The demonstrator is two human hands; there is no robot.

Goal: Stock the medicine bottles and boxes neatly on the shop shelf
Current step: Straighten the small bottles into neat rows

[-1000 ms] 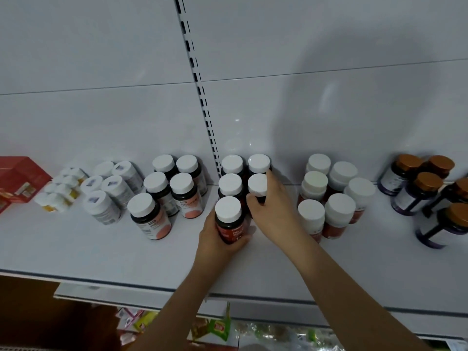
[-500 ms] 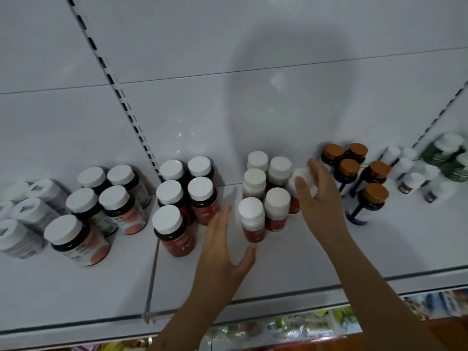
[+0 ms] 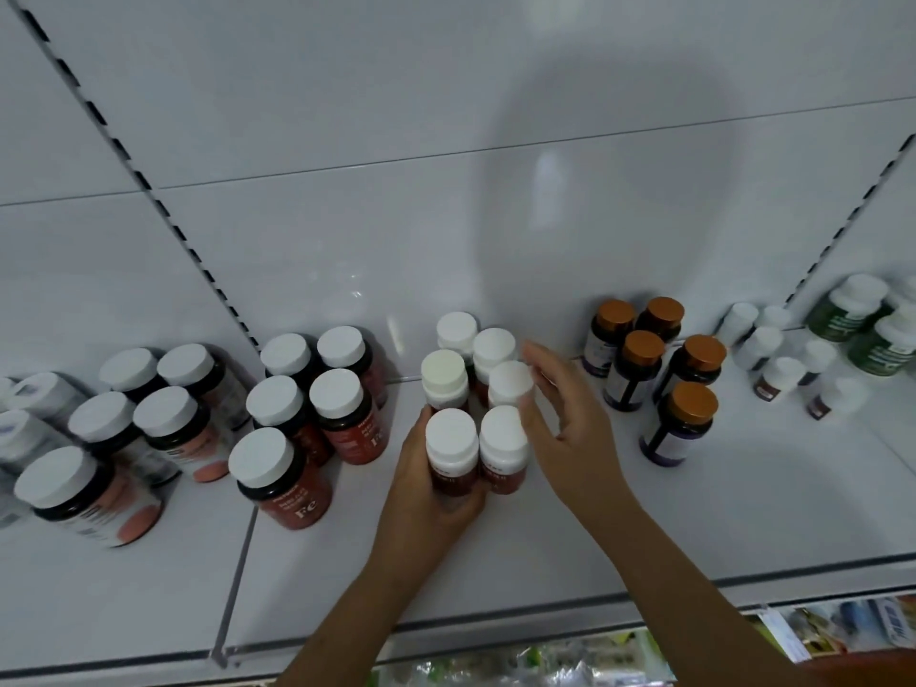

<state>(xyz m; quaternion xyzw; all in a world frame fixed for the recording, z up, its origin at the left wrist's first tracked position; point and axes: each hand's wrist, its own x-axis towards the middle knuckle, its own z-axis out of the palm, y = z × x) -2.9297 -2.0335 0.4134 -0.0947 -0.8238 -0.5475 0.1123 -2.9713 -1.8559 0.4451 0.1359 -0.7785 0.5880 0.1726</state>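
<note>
While the left hand [image 3: 436,493] grips the front white-capped red-brown bottle [image 3: 452,451] at frame centre on the white metal shelf [image 3: 595,528], the right hand [image 3: 565,428], fingers relaxed, touches the neighbouring white-capped bottles [image 3: 505,384]; orange-capped dark bottles [image 3: 686,419] stand right.

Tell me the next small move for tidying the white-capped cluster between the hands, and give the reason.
Probably nudge the right-side bottle leftward with the right hand so it lines up behind the front pair. The left hand already grips the front left bottle, steadying the cluster, while that third bottle juts out to the right of the others and the right hand's fingers sit beside its cap.
</note>
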